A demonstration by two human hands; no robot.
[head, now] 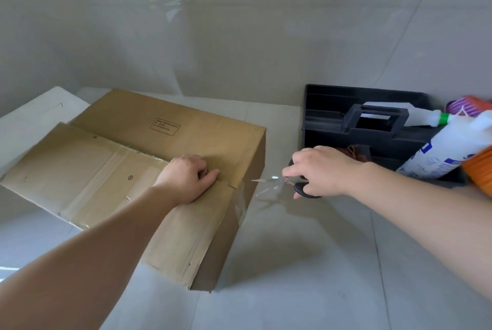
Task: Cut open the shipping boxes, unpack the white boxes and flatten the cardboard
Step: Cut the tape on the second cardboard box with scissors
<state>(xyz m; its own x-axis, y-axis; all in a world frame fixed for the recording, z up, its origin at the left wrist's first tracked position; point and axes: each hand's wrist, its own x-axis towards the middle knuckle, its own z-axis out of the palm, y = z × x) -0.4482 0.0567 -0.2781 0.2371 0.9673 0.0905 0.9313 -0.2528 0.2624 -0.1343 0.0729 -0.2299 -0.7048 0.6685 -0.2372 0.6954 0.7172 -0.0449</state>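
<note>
Shipping box [170, 170]: brown cardboard, lying on the pale tiled floor [306, 263] towards its left side, top seam running towards the right end, clear tape along the flaps and down that end face. A printed rectangular mark shows on the far flap. Left hand [187, 178]: resting on the top of the box near its right end, fingers loosely bent and pressing the flap beside the seam. Right hand [320, 170]: just off the right end of the box, fingers curled through the black handles of a pair of scissors [287, 183] (blades pointing left at the taped seam, tip close to the box edge). Black tool caddy [354, 127]: against the wall at the floor's far right, holding a white spray bottle [450, 151]. A white flat sheet [34, 122] lies under the box's far-left corner.
</note>
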